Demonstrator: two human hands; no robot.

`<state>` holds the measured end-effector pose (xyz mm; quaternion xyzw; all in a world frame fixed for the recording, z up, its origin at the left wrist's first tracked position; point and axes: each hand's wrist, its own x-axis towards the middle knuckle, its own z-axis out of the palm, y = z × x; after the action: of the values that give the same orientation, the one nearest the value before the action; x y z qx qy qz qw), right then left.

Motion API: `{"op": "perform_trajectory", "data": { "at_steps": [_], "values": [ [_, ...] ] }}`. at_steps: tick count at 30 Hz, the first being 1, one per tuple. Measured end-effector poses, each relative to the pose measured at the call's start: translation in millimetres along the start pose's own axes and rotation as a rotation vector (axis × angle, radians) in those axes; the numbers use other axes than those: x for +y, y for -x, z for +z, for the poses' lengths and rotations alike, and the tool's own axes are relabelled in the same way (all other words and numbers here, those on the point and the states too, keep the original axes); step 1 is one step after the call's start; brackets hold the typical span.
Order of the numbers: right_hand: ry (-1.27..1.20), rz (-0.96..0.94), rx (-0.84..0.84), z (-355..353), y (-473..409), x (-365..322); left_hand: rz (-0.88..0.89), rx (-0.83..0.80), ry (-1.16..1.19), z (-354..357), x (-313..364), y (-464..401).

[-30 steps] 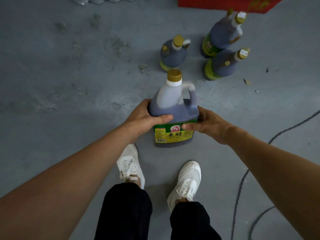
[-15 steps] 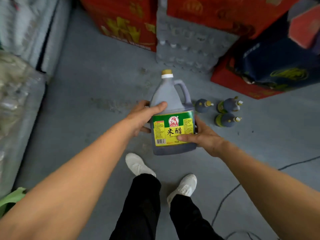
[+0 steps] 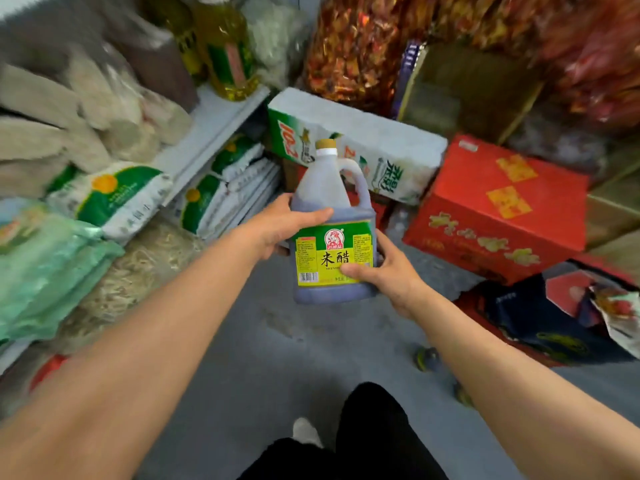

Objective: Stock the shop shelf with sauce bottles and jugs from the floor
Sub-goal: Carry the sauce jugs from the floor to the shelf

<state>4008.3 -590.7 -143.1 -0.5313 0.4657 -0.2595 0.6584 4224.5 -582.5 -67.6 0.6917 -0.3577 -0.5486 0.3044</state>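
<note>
A dark vinegar jug (image 3: 330, 216) with a gold cap, a handle and a green-yellow label is held upright in the air in front of me. My left hand (image 3: 280, 225) grips its left shoulder, thumb across the front. My right hand (image 3: 384, 271) grips the lower right side, thumb on the label. Two small dark bottles (image 3: 427, 358) remain on the floor at the right, partly hidden by my right arm. The white shelf (image 3: 214, 123) stands at the left.
The shelf carries bagged noodles (image 3: 107, 199), green packets (image 3: 41, 268) and a yellow oil bottle (image 3: 228, 53). Ahead lie a white-green pack (image 3: 367, 133), a red carton (image 3: 502, 209) and red snack bags (image 3: 363, 46). A dark blue bag (image 3: 540, 320) lies on the grey floor at the right.
Both hands have lifted the jug off the floor to chest height. My view has swung up and left, bringing the shelf and stacked goods into sight.
</note>
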Motion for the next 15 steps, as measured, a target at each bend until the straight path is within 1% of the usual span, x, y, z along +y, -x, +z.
{"op": "perform_trajectory", "data": {
  "at_steps": [6, 9, 12, 15],
  "values": [
    [-0.032, -0.133, -0.072, 36, -64, -103, 0.103, 0.090, -0.013, -85, 76, 0],
    [-0.048, -0.180, -0.134, 51, -111, -146, 0.144, 0.174, 0.006, -127, 109, -18],
    [-0.055, -0.222, -0.200, 64, -178, -190, 0.183, 0.261, 0.050, -169, 144, -49],
    [-0.065, -0.248, -0.276, 79, -265, -239, 0.230, 0.368, 0.073, -218, 182, -99]
  ]
}}
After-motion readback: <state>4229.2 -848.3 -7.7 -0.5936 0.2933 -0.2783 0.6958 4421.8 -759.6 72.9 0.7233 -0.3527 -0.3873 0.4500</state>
